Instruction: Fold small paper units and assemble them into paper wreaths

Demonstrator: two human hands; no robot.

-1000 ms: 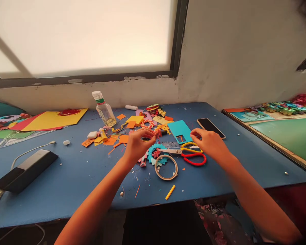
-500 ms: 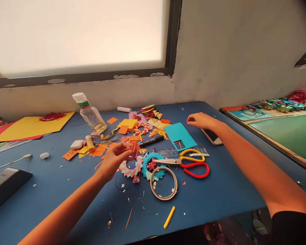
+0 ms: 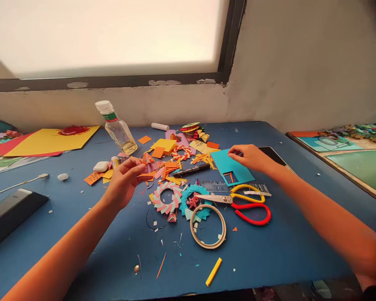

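My left hand (image 3: pixel 124 180) pinches a small folded paper piece (image 3: pixel 148 162), orange at the top and pinkish below, in front of the paper scraps. My right hand (image 3: pixel 247 157) hovers by the upper right part of a turquoise paper sheet (image 3: pixel 224 161), its fingertips pressed together. Whatever those fingertips hold, if anything, is too fine to make out. Between and below the hands lie a pink-and-mint folded paper ring (image 3: pixel 157 196) and a turquoise paper ring (image 3: pixel 184 200). Scissors (image 3: pixel 250 210) with red and yellow handles rest with their blades over the turquoise ring.
A tape roll (image 3: pixel 191 225) overlaps the turquoise ring's near edge. A clear bottle (image 3: pixel 120 133) stands at the back. A black marker (image 3: pixel 192 170), a ruler (image 3: pixel 213 186) and a phone (image 3: pixel 272 155) lie around. Nearer me is a yellow stick (image 3: pixel 213 271).
My right hand has moved left, from beside the turquoise sheet to over its edge. My left hand has drawn back left with the folded paper, uncovering more of the pink ring. The view has shifted slightly.
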